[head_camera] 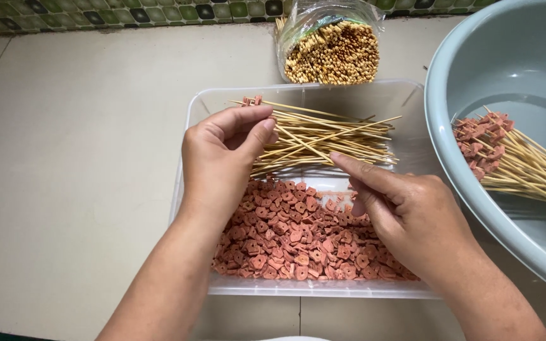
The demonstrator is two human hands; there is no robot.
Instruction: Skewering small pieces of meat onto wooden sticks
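The clear plastic tray (194,120) looks smooth and faintly frosted, holding dull, matt pinkish-brown meat pieces (298,237) and pale, dry bamboo skewers (323,136). To the right, the grey-blue plastic basin (469,69) has a soft sheen. At the far side a crinkled, glossy clear bag (330,44) wraps more sticks on the matt beige tiled surface (83,126).

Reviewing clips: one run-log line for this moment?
left hand: pinching skewer | right hand: touching loose skewers | tray: sausage pieces | basin: finished skewers
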